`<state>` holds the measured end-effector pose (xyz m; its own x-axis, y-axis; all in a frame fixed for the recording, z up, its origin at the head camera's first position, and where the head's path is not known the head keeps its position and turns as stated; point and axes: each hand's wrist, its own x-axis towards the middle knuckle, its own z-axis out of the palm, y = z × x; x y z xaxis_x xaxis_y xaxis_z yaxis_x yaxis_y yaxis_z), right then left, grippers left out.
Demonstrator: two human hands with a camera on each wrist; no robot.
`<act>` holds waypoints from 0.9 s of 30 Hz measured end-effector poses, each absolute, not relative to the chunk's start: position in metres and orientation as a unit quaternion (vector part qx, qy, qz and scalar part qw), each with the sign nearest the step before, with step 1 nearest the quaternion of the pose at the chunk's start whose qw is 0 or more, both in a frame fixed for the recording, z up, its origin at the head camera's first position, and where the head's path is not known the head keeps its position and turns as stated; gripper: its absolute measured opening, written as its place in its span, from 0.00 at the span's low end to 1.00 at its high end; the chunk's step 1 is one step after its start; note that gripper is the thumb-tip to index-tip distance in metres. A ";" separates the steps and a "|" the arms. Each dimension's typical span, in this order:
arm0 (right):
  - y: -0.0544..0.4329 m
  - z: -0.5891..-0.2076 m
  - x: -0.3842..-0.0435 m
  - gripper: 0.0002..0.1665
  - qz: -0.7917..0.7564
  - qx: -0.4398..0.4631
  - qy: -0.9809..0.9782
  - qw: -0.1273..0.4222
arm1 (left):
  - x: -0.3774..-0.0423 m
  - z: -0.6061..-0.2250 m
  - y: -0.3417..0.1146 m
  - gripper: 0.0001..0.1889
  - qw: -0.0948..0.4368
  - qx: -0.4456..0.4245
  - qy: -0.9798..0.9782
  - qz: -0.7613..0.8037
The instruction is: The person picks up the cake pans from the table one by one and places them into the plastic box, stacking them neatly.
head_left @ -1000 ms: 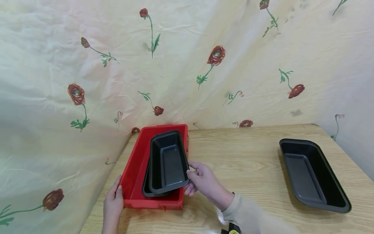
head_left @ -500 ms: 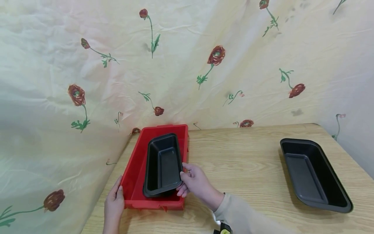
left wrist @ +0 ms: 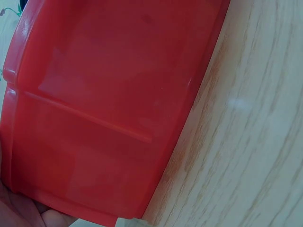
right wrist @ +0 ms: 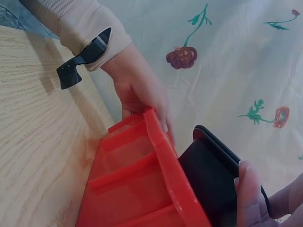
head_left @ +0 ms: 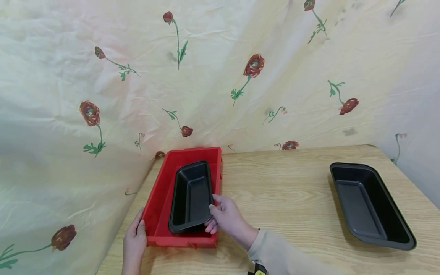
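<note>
My left hand (head_left: 134, 242) grips the near left corner of a red plastic tray (head_left: 160, 223). Inside the tray is a black loaf pan (head_left: 193, 195), its rim pinched by my right hand (head_left: 229, 217) at the near right corner, thumb on top. A second black pan lay under it in an earlier frame and is now hidden. In the right wrist view the held loaf pan (right wrist: 210, 182) slants above the tray wall (right wrist: 165, 165), with right-hand fingers (right wrist: 248, 189) along its edge. The left wrist view shows the tray's outer side (left wrist: 109, 104).
Another black loaf pan (head_left: 361, 210) stands on the right part of the wooden table (head_left: 275, 183). A flowered cloth (head_left: 206, 76) hangs behind the table and along its left side. The tray sits near the table's left edge.
My right hand has moved left and slightly down with the loaf pan, which now covers the pan beneath it. My left hand keeps its hold on the tray.
</note>
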<state>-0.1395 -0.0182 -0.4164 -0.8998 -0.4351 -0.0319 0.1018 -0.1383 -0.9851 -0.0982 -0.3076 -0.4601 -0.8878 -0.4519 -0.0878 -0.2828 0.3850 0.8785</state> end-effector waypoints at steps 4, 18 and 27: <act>-0.021 -0.418 -0.139 0.33 -0.747 -0.127 0.627 0.183 | -0.097 -0.460 -0.307 0.27 0.086 0.220 -0.830 -0.506; -0.028 -0.429 -0.141 0.34 -0.754 -0.114 0.619 0.186 | -0.098 -0.460 -0.305 0.27 0.080 0.230 -0.827 -0.507; -0.030 -0.433 -0.142 0.34 -0.730 -0.107 0.652 0.172 | -0.098 -0.459 -0.306 0.27 0.079 0.229 -0.826 -0.509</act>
<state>-0.1425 -0.0301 -0.4329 -0.9178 -0.3912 -0.0680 0.1117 -0.0900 -0.9897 -0.0981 -0.3057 -0.4586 -0.8829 -0.4585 -0.1018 -0.2975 0.3781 0.8766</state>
